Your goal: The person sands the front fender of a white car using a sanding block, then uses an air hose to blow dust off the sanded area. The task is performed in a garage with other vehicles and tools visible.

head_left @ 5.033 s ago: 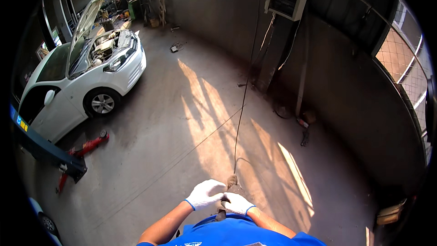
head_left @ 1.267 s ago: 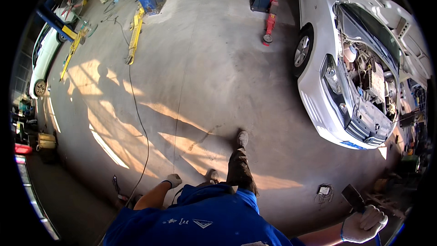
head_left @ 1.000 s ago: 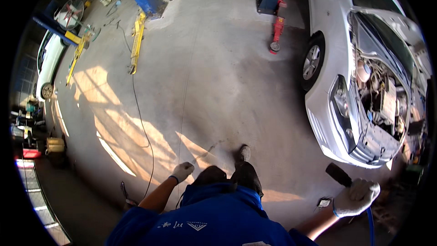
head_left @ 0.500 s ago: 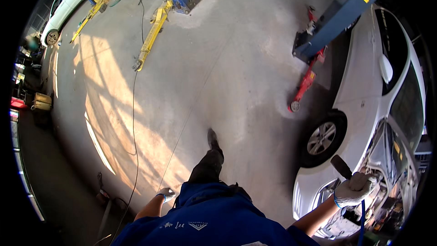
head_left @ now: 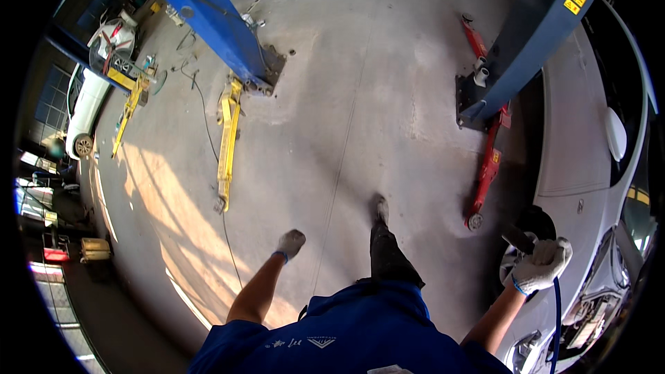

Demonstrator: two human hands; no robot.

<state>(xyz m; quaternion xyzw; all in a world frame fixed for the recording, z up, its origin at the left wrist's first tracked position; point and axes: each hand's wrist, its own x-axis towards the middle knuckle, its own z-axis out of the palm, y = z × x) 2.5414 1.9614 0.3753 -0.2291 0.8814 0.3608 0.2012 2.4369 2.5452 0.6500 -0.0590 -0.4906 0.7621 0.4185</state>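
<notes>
My right hand (head_left: 542, 266), in a white knit glove with a blue cuff, is closed round a dark air wrench (head_left: 517, 238). The glove hides most of its body, and its blunt dark end points up and to the left. A blue air hose (head_left: 557, 318) hangs below that hand. Just beyond it stands the front wheel (head_left: 509, 266) of a white car (head_left: 564, 166). My left hand (head_left: 291, 242), also gloved and dirty at the fingers, is held over the floor. Its fingers look curled, with nothing visible in them.
On the right a dark blue lift post (head_left: 523, 45) carries red arms (head_left: 487, 173) low over the floor. Ahead left rises another blue post (head_left: 215, 28) with a yellow arm (head_left: 227, 149). A black cable (head_left: 231, 253) crosses the floor. More white cars (head_left: 84, 107) stand farther off.
I have stepped forward: the lift arms and posts appear nearer, and the car has slid back along my right. My left hand has swung forward. The right hand still grips the air wrench.
</notes>
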